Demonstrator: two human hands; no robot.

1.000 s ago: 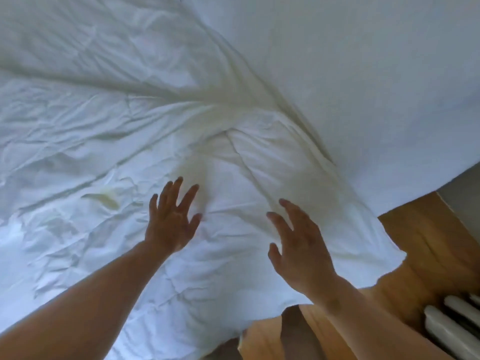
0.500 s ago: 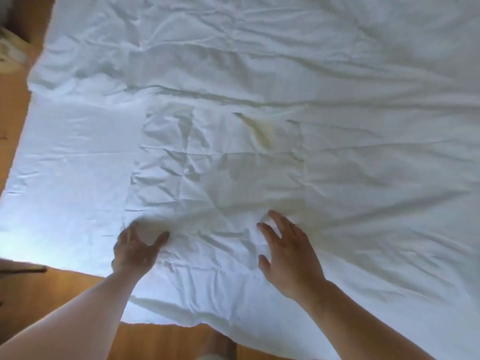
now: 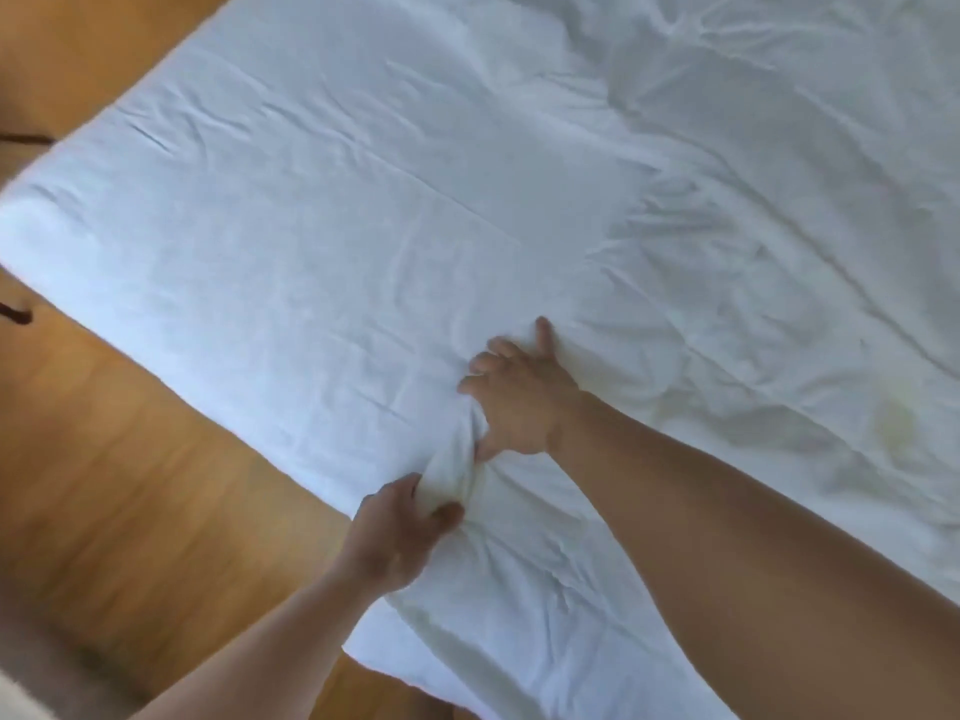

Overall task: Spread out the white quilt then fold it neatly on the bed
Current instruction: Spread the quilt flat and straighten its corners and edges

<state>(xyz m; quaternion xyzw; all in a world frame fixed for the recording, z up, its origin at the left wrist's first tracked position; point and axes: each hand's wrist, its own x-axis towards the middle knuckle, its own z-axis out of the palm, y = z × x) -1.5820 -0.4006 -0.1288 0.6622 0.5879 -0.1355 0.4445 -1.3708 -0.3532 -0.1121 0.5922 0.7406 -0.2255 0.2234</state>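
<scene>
The white quilt (image 3: 519,200) is seen laid out wide across the bed, which is hidden beneath it, and its near edge is drawn in a slanting line against the wooden floor (image 3: 130,459) on the left. Smoother cloth is shown on the left half, while the right half is heavily creased and rumpled. A faint yellowish mark (image 3: 893,428) can be made out on the crumpled part, off to the right. And right at the near edge, a raised ridge of the quilt is bunched up between the two hands. The lower end of that ridge is gripped by the left hand (image 3: 400,532), fingers and thumb curled tightly around the gathered cloth. The upper end is pinched between thumb and forefinger of the right hand (image 3: 519,402), the other fingers being bent down into the fabric and the little finger stretched out along the surface. Both forearms are extended forward from the bottom of the view, the right one lying low over the quilt.
</scene>
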